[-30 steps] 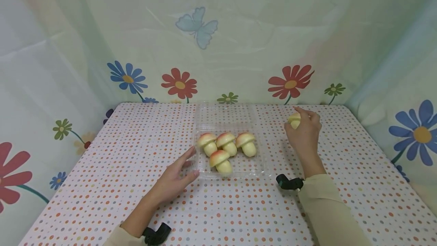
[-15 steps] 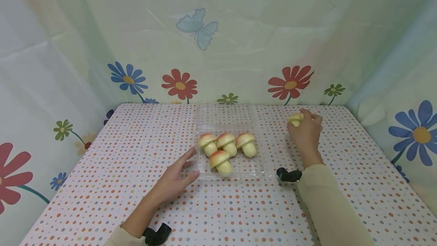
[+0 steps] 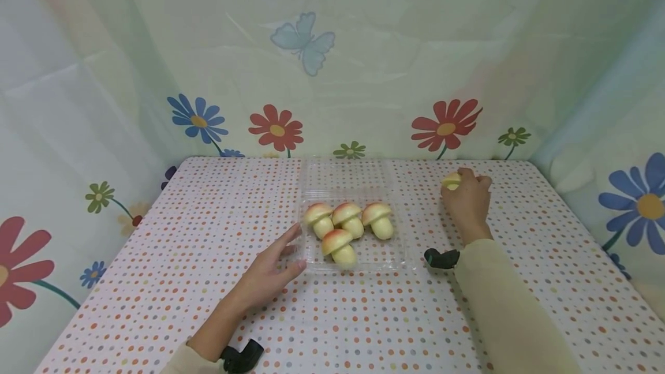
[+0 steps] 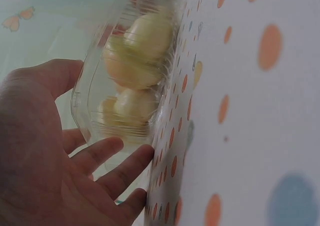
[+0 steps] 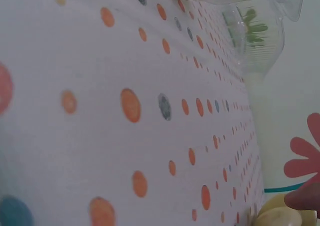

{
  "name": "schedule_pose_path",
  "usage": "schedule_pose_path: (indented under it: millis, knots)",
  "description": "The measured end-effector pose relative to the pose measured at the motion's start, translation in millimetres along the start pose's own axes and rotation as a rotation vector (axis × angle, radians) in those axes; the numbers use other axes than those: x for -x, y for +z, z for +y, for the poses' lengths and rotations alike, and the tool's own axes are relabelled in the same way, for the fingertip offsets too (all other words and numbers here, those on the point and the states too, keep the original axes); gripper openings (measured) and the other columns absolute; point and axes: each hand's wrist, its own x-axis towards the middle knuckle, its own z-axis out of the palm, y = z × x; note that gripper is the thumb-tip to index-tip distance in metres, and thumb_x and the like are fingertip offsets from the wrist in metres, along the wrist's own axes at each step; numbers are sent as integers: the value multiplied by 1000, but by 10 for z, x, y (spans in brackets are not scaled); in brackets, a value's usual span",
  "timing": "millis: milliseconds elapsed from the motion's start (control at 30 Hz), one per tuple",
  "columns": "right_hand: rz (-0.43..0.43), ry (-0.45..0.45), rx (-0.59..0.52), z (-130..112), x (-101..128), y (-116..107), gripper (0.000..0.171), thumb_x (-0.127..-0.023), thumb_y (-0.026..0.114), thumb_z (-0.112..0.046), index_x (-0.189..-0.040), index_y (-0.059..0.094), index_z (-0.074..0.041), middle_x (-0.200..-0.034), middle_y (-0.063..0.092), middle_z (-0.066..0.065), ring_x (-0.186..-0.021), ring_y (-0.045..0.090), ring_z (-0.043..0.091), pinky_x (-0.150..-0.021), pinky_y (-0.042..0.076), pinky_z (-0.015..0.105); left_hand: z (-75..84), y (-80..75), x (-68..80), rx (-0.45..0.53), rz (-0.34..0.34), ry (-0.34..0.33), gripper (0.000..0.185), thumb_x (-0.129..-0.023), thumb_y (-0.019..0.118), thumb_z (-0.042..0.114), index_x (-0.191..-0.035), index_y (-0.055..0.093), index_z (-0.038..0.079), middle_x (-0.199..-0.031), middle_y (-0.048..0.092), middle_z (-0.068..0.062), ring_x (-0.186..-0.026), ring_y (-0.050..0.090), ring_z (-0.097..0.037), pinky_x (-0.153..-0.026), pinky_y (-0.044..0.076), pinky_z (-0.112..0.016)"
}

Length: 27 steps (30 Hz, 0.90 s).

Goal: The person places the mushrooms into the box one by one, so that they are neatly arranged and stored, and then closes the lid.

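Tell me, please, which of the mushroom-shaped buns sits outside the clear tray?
The bun gripped by the right hand, out on the dotted tablecloth to the right; the other four lie inside the clear tray.

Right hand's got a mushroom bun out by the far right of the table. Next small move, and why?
Probably let go and pull back toward the clear tray. The right hand grips one mushroom bun low, at or near the dotted tablecloth, apart from the tray. Four buns remain inside, and the left hand rests open against the tray's left edge.
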Motion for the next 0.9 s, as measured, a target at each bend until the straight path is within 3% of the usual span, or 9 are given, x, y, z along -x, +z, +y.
schedule_pose_path:
  millis: [433, 900]
  knots:
    - [4, -21, -2, 72, -37, 54, 59, -99, 54, -7, -157, 43, -6, -150, 34, 34, -122, 52, 55, -103, 46, 65, -1, 3, -3, -4, 0, 31, 77, -104, 61, 40, -167, 19, 25, -170, 32, -1, -147, 46, -36, -114, 42, -62]
    - [-14, 8, -38, 98, -46, 51, 60, -101, 54, -9, -159, 40, -10, -154, 31, 32, -127, 51, 53, -108, 45, 63, -7, 8, 5, -8, 1, 42, 78, -104, 62, 39, -167, 18, 22, -169, 32, -3, -146, 46, -37, -114, 43, -62]
